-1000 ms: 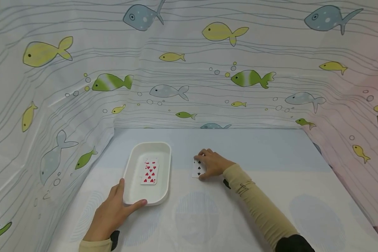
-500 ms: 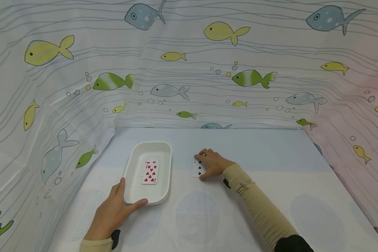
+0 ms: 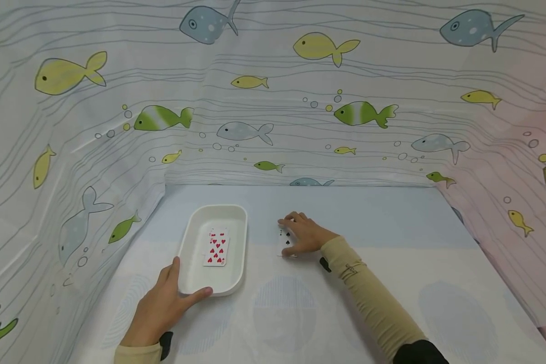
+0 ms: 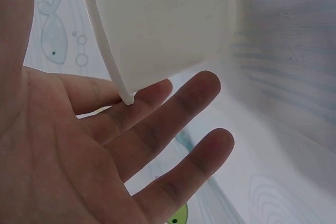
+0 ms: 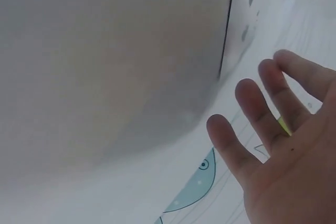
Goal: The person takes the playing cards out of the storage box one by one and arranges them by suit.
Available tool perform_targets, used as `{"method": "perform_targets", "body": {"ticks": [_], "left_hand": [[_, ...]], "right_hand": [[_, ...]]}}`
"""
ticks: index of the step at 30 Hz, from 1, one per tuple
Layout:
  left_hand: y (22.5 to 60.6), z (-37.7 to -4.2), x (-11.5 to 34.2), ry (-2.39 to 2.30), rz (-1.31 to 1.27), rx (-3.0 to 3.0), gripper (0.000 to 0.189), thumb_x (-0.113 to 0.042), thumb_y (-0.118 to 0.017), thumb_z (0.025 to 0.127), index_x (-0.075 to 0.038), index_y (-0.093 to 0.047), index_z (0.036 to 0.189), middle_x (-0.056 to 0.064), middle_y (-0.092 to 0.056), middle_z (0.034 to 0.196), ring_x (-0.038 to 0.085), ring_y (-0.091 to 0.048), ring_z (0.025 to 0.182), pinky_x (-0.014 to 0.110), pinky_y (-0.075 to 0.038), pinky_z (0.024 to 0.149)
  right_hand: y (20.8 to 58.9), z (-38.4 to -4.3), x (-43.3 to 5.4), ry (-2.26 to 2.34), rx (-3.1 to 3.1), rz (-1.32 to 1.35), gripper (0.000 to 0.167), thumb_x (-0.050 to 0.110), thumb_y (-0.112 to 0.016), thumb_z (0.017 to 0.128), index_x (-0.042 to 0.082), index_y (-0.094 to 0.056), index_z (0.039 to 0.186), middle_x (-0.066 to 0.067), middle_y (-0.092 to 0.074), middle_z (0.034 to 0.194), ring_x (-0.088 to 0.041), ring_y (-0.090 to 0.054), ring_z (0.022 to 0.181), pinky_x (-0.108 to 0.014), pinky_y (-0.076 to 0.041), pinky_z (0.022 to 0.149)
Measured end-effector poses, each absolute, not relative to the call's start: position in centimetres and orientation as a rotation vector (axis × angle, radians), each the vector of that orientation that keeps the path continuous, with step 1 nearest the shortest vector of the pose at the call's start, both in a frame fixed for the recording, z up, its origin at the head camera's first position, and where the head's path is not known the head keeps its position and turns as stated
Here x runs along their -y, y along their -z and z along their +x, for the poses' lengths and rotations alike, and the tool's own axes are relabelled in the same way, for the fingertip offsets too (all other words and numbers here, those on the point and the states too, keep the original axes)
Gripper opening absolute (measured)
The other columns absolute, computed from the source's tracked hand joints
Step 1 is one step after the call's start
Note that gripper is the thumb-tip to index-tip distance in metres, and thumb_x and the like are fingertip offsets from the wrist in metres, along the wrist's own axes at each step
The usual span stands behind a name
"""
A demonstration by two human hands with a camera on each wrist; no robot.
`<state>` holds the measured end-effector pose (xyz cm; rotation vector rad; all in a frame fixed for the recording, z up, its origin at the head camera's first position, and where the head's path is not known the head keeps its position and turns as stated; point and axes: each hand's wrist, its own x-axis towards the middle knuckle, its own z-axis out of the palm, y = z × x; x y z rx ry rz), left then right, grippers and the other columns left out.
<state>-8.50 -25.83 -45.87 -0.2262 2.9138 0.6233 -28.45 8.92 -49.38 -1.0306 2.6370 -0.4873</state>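
A white tray (image 3: 236,283) stands left of the middle, with playing cards (image 3: 216,253) in it, the top one showing red hearts. My left hand (image 3: 156,308) grips the tray's near left corner, thumb on the front rim and fingers along the left side. In the left wrist view, the hand (image 4: 121,135) has its forefinger against the tray wall (image 4: 163,30) and other fingers extended. My right hand (image 3: 305,233) spreads over a spade playing card (image 3: 285,237) and partly hides it. In the right wrist view, several fingers (image 5: 257,106) are extended beside the card's edge (image 5: 242,24).
The table is covered by a pale cloth (image 3: 368,283) with faint blue circles. Behind and at both sides hangs a fish-print curtain (image 3: 300,121), reaching down to the table edges.
My right hand has shifted slightly left and away over the spade card, its thumb now lying across the card's lower part. The left hand and tray look unchanged.
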Motion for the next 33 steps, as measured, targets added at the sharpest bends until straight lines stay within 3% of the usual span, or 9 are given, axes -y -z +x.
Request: {"method": "perform_targets", "body": {"ticks": [7, 14, 27, 33], "left_hand": [[45.8, -8.5, 25.9, -0.637, -0.225, -2.900, 0.134, -0.084, -0.062, 0.076, 0.005, -0.005, 0.160, 0.031, -0.028, 0.153, 0.046, -0.055, 0.113, 0.060, -0.047, 0.089], [45.8, -8.5, 25.9, -0.641, -0.219, -2.906, 0.134, -0.084, -0.062, 0.076, 0.005, -0.006, 0.160, 0.032, -0.029, 0.152, 0.045, -0.056, 0.111, 0.059, -0.048, 0.087], [45.8, -8.5, 25.8, -0.647, -0.221, -2.908, 0.134, -0.083, -0.063, 0.076, 0.006, -0.007, 0.159, 0.032, -0.029, 0.152, 0.046, -0.057, 0.110, 0.059, -0.048, 0.086], [45.9, -8.5, 25.8, -0.650, -0.235, -2.899, 0.135, -0.084, -0.063, 0.076, 0.006, -0.006, 0.160, 0.032, -0.028, 0.153, 0.047, -0.055, 0.113, 0.061, -0.048, 0.088]], "right_hand": [[48.9, -28.9, -8.1, 0.626, -2.699, -1.059, 0.085, 0.052, -0.073, 0.089, 0.013, -0.039, 0.156, -0.009, -0.042, 0.147, -0.026, -0.041, 0.135, -0.045, -0.041, 0.108], [47.9, -28.6, -6.4, 0.861, -2.745, -1.017, 0.070, 0.049, -0.067, 0.093, 0.023, -0.042, 0.153, -0.002, -0.045, 0.143, -0.021, -0.053, 0.126, -0.039, -0.050, 0.096], [45.2, -27.4, -3.1, 0.973, -2.773, -1.009, 0.066, 0.047, -0.068, 0.093, 0.023, -0.045, 0.151, 0.002, -0.046, 0.144, -0.015, -0.051, 0.122, -0.039, -0.051, 0.093], [44.7, -27.1, -1.5, 0.990, -2.767, -1.043, 0.066, 0.045, -0.069, 0.093, 0.023, -0.046, 0.150, 0.001, -0.047, 0.143, -0.018, -0.052, 0.123, -0.038, -0.052, 0.094]]}}
